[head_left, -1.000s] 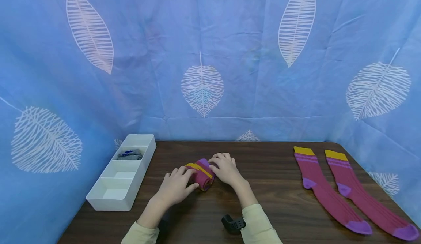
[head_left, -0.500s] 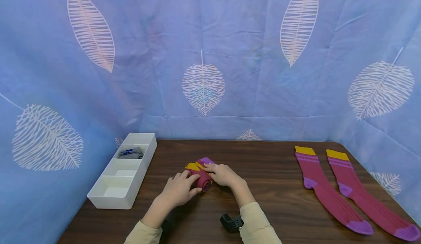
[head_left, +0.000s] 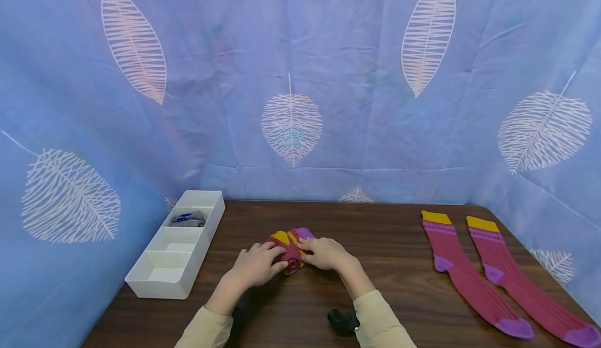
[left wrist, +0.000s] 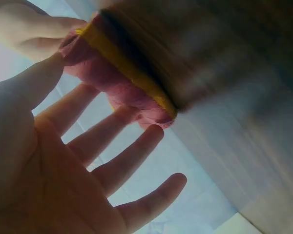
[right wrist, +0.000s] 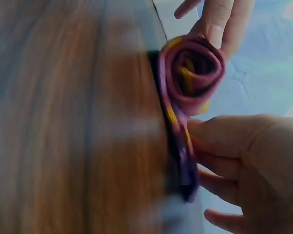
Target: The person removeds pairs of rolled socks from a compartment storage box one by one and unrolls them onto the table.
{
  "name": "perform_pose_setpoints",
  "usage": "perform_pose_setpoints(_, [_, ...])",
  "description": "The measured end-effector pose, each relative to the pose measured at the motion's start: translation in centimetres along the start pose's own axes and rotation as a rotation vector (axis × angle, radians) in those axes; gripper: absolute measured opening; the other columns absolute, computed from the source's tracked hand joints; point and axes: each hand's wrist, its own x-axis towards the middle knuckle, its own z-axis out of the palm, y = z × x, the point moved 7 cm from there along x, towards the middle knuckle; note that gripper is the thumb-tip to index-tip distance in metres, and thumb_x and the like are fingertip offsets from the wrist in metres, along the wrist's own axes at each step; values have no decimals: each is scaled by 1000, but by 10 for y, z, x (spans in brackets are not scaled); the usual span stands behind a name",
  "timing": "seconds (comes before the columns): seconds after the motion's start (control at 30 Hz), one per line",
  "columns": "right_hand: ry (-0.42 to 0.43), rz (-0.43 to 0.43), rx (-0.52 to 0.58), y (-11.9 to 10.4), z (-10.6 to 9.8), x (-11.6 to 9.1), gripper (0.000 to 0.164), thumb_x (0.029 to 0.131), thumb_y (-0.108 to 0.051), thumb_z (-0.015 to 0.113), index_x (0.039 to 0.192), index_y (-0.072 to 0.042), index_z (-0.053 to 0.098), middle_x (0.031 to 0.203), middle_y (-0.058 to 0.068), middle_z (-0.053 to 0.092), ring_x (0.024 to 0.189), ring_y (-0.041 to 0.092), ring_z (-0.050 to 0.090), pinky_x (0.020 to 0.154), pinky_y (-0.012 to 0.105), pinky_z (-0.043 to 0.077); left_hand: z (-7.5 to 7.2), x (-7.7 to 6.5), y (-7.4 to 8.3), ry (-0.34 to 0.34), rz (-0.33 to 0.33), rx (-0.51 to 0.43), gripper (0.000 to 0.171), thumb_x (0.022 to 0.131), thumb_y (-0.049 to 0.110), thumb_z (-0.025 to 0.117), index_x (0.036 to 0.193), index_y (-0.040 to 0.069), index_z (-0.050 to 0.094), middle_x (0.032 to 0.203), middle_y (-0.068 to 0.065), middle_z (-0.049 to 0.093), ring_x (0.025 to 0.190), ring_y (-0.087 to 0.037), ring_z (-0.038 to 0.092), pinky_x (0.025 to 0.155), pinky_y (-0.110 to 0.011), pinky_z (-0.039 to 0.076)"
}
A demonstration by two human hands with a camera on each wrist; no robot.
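A rolled maroon sock bundle (head_left: 290,251) with yellow bands and purple patches lies mid-table. My left hand (head_left: 255,265) holds the roll from its left side, thumb at the near end and fingertips along its side in the left wrist view. From the right, my right hand (head_left: 327,254) rests its fingers on the bundle. The right wrist view shows the spiral end of the roll (right wrist: 211,83) and a flat unrolled tail (right wrist: 185,156), which the right fingertips press. Part of the bundle is hidden behind the fingers.
At the left stands a white divided box (head_left: 188,264), with a grey folded item (head_left: 188,219) marked with blue in one compartment. Two maroon socks with yellow cuffs, the nearer-left sock (head_left: 462,275) and the outer sock (head_left: 521,285), lie flat at the right. A patterned blue cloth (head_left: 357,129) hangs behind.
The right hand has come down lower onto the bundle's right side. The yellow bands have shifted, and the bundle sits slightly further right than half a second ago. The left hand keeps its hold.
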Motion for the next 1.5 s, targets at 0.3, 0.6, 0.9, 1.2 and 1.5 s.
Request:
perform_pose_setpoints(0.3, [-40,9,-180,-4,-3,-21,44,96,-34,59,136,-15,59,146,2,52,137,23,48,115,50,32,3,21,1,24,110,16,38,91,48,61,111,16,69,113,-4,72,98,-30,60,83,-54,50])
perform_pose_setpoints(0.6, [-45,-30,-287,-7,-3,-50,43,94,-39,62,130,-18,64,138,0,60,133,20,52,113,49,36,10,39,23,66,267,106,31,89,46,66,92,15,61,82,4,65,83,-23,59,70,-37,49])
perform_pose_setpoints(0.9, [-59,-80,-311,-11,-6,-77,44,90,-42,66,126,-17,67,130,1,66,129,22,55,110,48,40,21,52,43,-14,388,119,24,87,32,72,98,18,56,85,8,61,90,-18,57,74,-30,44])
perform_pose_setpoints(1.2, [-51,-96,-357,-13,-11,-89,42,90,-41,67,124,-18,68,127,2,68,125,23,58,108,45,42,24,62,59,18,499,163,30,86,30,74,97,18,49,97,5,67,95,-18,60,80,-30,50])
perform_pose_setpoints(1.5, [-17,-114,-331,-7,-11,-103,40,90,-38,67,122,-15,70,126,7,67,118,26,63,101,45,48,32,70,75,38,615,227,28,88,34,71,103,21,50,109,7,67,107,-17,60,79,-31,48])
